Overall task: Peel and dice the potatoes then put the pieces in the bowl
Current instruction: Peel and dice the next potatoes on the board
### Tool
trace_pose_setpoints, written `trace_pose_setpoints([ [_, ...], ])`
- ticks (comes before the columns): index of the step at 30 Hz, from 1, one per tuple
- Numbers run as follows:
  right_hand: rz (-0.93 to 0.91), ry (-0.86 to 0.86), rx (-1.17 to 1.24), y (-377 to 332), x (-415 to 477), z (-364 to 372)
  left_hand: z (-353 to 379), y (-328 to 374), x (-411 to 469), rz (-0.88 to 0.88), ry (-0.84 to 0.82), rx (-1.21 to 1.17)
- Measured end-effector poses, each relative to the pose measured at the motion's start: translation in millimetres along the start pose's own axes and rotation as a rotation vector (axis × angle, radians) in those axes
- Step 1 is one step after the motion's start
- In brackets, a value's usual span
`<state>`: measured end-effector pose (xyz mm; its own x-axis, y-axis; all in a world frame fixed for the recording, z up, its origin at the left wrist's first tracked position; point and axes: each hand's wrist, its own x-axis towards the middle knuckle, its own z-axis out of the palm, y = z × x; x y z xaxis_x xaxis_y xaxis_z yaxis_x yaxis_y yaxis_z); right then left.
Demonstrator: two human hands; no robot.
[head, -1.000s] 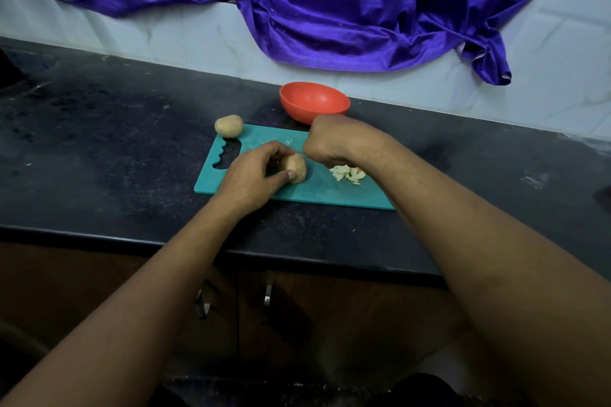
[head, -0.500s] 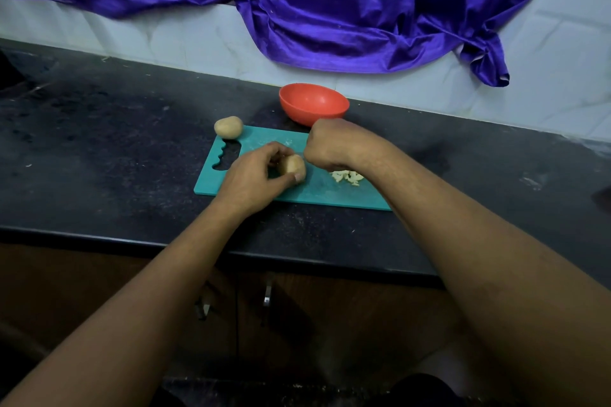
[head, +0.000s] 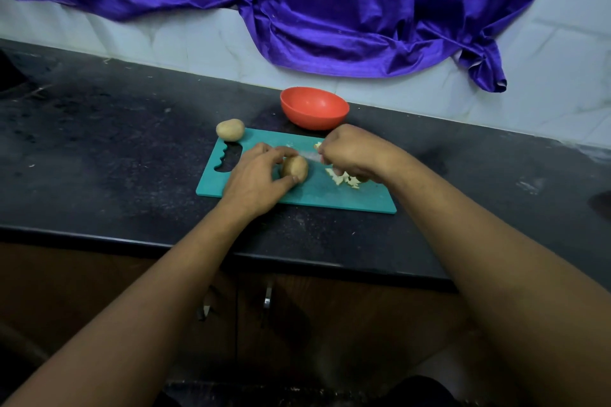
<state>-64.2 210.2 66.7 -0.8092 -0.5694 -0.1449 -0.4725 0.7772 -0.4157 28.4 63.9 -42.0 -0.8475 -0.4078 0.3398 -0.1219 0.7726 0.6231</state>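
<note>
- Head view counts two potatoes, one bowl, one board, one knife and two hands.
- The left hand point(head: 256, 177) curls thumb and fingers round one potato point(head: 295, 168), a tan, matte oval with its skin on, lying near the centre of the cutting board point(head: 297, 196).
- The second potato point(head: 230, 129), rounder and also unpeeled, sits at the board's 10 o'clock corner.
- The right hand point(head: 355, 155), at 3 o'clock of the gripped potato, is fisted round the knife point(head: 307, 158); only a pale, blurred blade shows, reaching toward the potato's top.
- One heap of pale diced pieces point(head: 344, 179) lies on the board, partly under that fist; the count cannot be told.
- The bowl point(head: 314, 107), smooth, round and orange-red, stands at the board's 12 o'clock on the black speckled countertop point(head: 99, 158).
- The board is teal, flat and rectangular, with a wavy handle slot at 9 o'clock.
- A glossy purple cloth point(head: 330, 10) hangs crumpled on the white tiled wall.
- Half a second ago the right fist hid the blade; it has slid toward 4 o'clock and covers more of the heap. Potatoes, bowl and left hand keep their places.
</note>
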Motion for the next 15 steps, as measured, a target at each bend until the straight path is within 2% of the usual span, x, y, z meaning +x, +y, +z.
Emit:
trace_pose_setpoints([
  [3, -0.012, 0.047, -0.008, 8.3, -3.0, -9.4, 1.1, 2.3, -0.2, 0.010, -0.011, 0.042],
  [8, -0.005, -0.040, -0.110, 1.6, -1.2, -19.8, 4.1, 9.3, 2.6, -0.033, -0.004, 0.089],
  [13, -0.036, -0.080, -0.161, -9.8, -0.6, -26.7, 2.0, 1.7, 3.0, -0.108, 0.034, -0.099],
  [15, -0.045, -0.083, -0.170, -14.6, 1.1, -26.6, 2.2, 1.3, 2.7, -0.111, 0.043, -0.095],
])
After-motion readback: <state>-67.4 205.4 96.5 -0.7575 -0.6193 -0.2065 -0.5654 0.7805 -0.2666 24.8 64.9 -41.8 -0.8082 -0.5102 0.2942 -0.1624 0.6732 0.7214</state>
